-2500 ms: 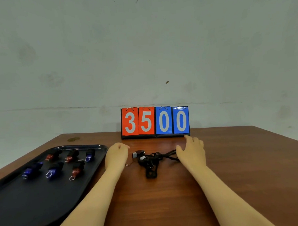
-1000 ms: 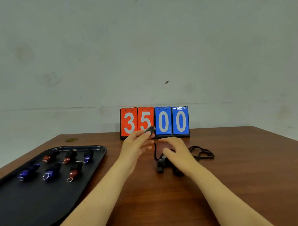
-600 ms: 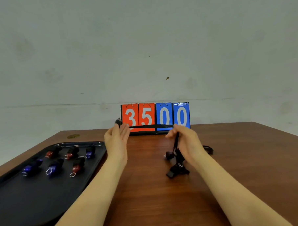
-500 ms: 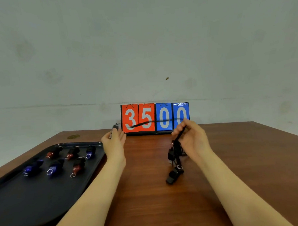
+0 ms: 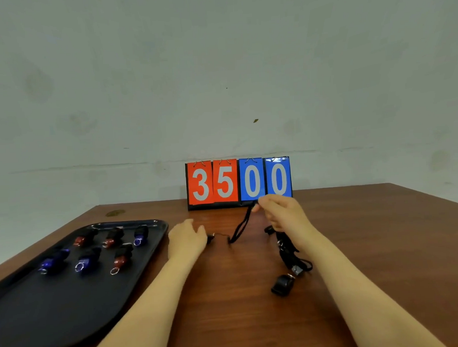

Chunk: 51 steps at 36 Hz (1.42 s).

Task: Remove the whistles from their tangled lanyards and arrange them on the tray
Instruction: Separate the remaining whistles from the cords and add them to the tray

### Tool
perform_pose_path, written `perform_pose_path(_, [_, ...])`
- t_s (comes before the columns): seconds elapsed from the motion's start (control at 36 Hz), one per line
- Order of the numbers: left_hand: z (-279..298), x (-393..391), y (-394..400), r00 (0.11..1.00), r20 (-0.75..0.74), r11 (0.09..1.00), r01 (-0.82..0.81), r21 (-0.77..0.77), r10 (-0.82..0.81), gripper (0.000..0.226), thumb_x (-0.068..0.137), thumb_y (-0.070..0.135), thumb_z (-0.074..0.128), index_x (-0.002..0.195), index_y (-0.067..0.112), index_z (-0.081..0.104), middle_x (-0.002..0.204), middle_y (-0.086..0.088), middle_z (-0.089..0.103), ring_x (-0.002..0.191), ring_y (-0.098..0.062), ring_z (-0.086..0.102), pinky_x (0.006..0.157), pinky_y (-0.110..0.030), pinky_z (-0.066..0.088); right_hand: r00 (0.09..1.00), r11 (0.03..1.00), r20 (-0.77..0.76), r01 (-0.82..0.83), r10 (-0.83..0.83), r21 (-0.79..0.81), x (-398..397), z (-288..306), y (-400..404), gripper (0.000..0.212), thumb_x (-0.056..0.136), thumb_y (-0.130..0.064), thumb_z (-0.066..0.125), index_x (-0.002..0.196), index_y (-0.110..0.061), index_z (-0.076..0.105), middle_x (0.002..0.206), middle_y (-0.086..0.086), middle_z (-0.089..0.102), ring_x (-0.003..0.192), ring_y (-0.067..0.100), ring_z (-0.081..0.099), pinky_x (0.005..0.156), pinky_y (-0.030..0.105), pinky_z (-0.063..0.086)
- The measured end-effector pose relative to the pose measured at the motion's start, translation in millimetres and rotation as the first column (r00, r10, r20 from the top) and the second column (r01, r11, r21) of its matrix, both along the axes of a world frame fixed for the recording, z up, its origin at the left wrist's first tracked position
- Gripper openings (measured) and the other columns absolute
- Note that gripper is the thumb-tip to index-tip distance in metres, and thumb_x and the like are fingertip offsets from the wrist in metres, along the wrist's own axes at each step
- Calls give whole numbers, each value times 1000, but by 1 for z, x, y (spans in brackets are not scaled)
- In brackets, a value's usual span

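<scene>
You see a black tray carrying red-and-black and blue-and-black whistles; black lanyards; a brown wood-grain tabletop; a scoreboard with grey digits on red and blue cards.

1 head-worn view looks forward and slightly down along a wooden table from the person's seat at its near edge. It faces a flip scoreboard standing at the table's far edge against a pale wall, roughly centred in the picture. Both forearms enter from below the scoreboard. A black tray lies left of the scoreboard and nearer the camera.
</scene>
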State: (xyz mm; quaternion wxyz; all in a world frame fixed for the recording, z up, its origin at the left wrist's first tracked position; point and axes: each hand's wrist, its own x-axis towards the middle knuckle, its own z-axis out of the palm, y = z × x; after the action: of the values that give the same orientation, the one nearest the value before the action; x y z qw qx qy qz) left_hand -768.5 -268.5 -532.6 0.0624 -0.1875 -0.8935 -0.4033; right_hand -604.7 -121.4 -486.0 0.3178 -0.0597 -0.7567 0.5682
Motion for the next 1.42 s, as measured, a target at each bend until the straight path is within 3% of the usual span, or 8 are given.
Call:
perform_pose_path(0.17, [26, 48, 15, 908, -32, 865, 408, 291, -417, 41, 106, 36, 25, 137, 28, 50, 143, 9, 48, 132, -8, 41, 104, -26, 26, 998, 980, 55, -24, 13, 198, -4, -6, -7, 32, 98, -26, 51, 72, -19, 67, 50, -13, 48, 50, -2, 42, 58, 17, 36])
perform_pose_path(0.36, [25, 62, 18, 787, 143, 740, 479, 472, -601, 38, 102, 34, 42, 71, 15, 51, 50, 7, 46, 57, -12, 54, 77, -34, 54, 997, 964, 22, 64, -72, 258, -8, -11, 1, 33, 96, -30, 54, 68, -18, 64, 63, 3, 57, 56, 5, 51, 62, 21, 43])
perform_pose_path(0.58, [35, 36, 7, 815, 213, 324, -34, 946, -539, 20, 101, 23, 48, 111, 8, 57, 70, -2, 69, 64, -14, 68, 65, -29, 58, 875, 847, 465, -144, -132, 511, -19, -30, 7, 16, 91, -42, 58, 90, -29, 66, 91, -13, 63, 90, 3, 57, 93, 32, 47])
perform_pose_path(0.78, [36, 35, 7, 814, 227, 321, -52, 946, -535, 41, 102, 25, 46, 135, 0, 46, 85, -6, 72, 77, -19, 70, 73, -32, 56, 913, 798, 257, 111, -318, 593, -23, -33, 3, 18, 89, -46, 59, 90, -29, 58, 95, -8, 57, 84, 6, 55, 77, 21, 48])
perform_pose_path(0.92, [34, 34, 11, 808, 234, 341, -44, 939, -541, 35, 102, 23, 45, 131, 5, 50, 84, -6, 71, 78, -19, 69, 74, -32, 57, 854, 827, 417, 28, -311, 561, -25, -36, -3, 49, 75, -73, 56, 79, -24, 63, 76, -8, 64, 68, 7, 58, 69, 26, 49])
perform_pose_path(1.14, [29, 27, 13, 817, 270, 343, -94, 934, -509, 15, 100, 25, 48, 93, 14, 56, 96, -10, 66, 79, -19, 65, 68, -31, 57, 889, 829, 369, 21, -271, 558, -30, -39, -3, 25, 93, -36, 56, 73, -22, 62, 73, -6, 61, 71, 10, 57, 67, 24, 44])
perform_pose_path(1.31, [29, 27, 6, 783, 264, 220, -166, 961, -563, 40, 103, 30, 42, 135, 7, 48, 100, -9, 68, 88, -21, 66, 78, -33, 53, 931, 915, 262, 145, -255, 377, -29, -33, -3, 22, 97, -28, 52, 88, -13, 65, 86, 5, 67, 76, 12, 59, 72, 24, 46])
perform_pose_path(1.42, [32, 25, 2, 737, 257, 127, -230, 965, -625, 29, 105, 33, 36, 113, 14, 56, 119, -13, 65, 94, -23, 66, 91, -37, 49, 955, 970, 226, 151, -193, 192, -26, -30, -1, 18, 97, -22, 51, 84, -19, 64, 76, -4, 62, 70, 8, 56, 67, 22, 46])
